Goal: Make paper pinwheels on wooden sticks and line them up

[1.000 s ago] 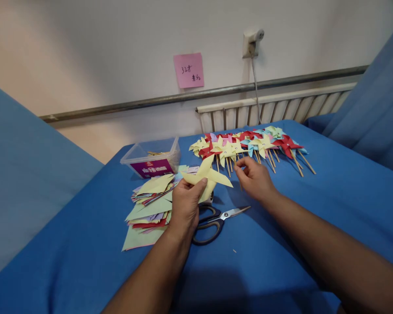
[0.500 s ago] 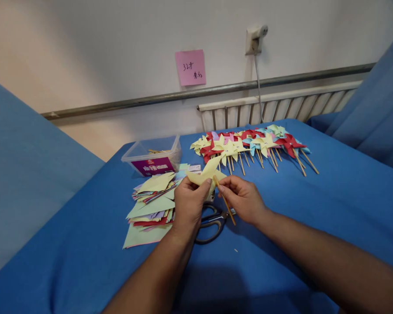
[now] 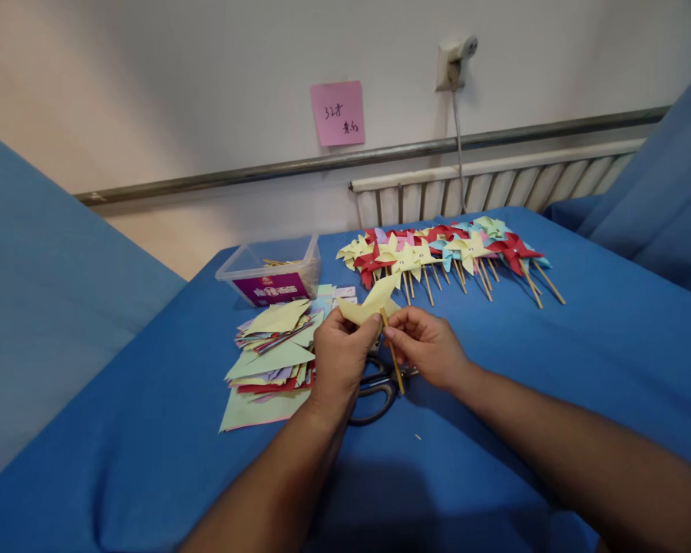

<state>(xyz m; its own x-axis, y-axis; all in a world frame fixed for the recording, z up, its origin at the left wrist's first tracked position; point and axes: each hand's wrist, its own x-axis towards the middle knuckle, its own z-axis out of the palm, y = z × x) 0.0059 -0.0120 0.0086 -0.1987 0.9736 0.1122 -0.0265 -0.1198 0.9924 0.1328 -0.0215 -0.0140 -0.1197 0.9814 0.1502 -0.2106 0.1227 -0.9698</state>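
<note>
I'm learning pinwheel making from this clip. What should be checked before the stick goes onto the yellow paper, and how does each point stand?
1. Left hand grips the yellow pinwheel paper: ok.
2. Right hand pinches the wooden stick: ok.
3. Stick top meets the paper: ok.
4. Pin or fastener through the centre: cannot tell.
5. Scissors lie shut beneath the hands: ok.
6. Finished pinwheels lie apart from the hands: ok.

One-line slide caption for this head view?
Left hand pinches a folded yellow paper pinwheel while right hand holds a wooden stick against it, above scissors.
</note>
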